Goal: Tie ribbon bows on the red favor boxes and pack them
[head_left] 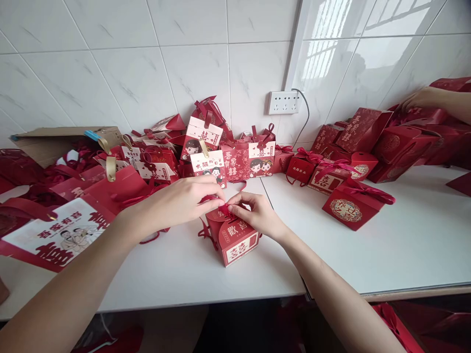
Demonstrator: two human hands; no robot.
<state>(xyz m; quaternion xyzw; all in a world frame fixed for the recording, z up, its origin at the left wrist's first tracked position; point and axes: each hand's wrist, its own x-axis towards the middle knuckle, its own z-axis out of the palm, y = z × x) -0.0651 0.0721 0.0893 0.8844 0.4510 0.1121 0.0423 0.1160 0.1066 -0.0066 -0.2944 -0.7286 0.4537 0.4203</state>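
Observation:
A small red gift box [235, 238] with white and gold characters stands upright on the white table [176, 279], below both my hands. My left hand [187, 198] reaches over its top left, fingertips pinched on a red ribbon [223, 210]. Close beside it, my right hand [253, 212] pinches the same ribbon at the top of the box between thumb and index finger. Ribbon loops and a cord hang at the left side of the box. The exact shape of the ribbon between my fingertips is partly hidden.
Red gift boxes [235, 162] pile along the tiled wall. A large red bag [73, 235] and a cardboard box [44, 142] are at left. Ribboned boxes [346, 208] stand at right. Another person's hand [419, 100] touches boxes at far right.

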